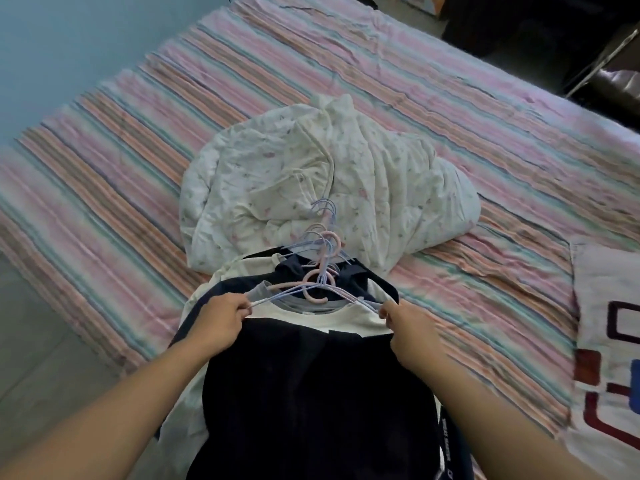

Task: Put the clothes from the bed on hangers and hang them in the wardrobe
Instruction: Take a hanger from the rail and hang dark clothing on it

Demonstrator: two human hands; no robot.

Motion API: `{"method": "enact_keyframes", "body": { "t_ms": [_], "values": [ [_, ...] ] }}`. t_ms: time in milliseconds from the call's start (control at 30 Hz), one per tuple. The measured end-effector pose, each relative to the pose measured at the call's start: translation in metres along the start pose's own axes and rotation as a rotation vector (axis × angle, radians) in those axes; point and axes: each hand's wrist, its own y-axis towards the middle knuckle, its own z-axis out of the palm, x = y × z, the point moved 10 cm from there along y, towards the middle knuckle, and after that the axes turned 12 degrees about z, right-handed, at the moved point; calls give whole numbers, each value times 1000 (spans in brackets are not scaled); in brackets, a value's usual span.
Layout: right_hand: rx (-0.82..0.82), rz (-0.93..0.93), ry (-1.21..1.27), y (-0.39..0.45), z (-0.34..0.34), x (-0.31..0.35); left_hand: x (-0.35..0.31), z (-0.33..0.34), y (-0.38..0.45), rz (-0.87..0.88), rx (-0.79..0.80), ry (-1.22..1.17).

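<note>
Both hands (216, 322) (408, 327) pinch a hanger's (313, 296) ends inside a dark shirt's (311, 386) collar, just below the quilt (311, 188); seat shoulders evenly before lifting.

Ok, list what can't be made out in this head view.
- Wardrobe: not in the head view at all.
- Hangers: thin overlapping wires, too tangled to count.
- Stacked garments under the dark shirt: covered by it; number unclear.
- Dark shirt's hem: cut off by the bottom edge.
- Left hand and right hand: fingertips hidden in fabric.
- Printed cloth: cut off by the right edge.
</note>
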Motion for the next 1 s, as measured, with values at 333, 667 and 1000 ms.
{"method": "enact_keyframes", "body": {
  "t_ms": [333,667,1000],
  "values": [
    [-13,97,11,23,38,-25,50,29,17,-142,-62,-45],
    [-65,94,-127,26,38,-20,30,22,16,-96,-86,168],
    [-125,18,-168,-24,-7,31,-21,-13,-12,59,-164,110]
  ]
}}
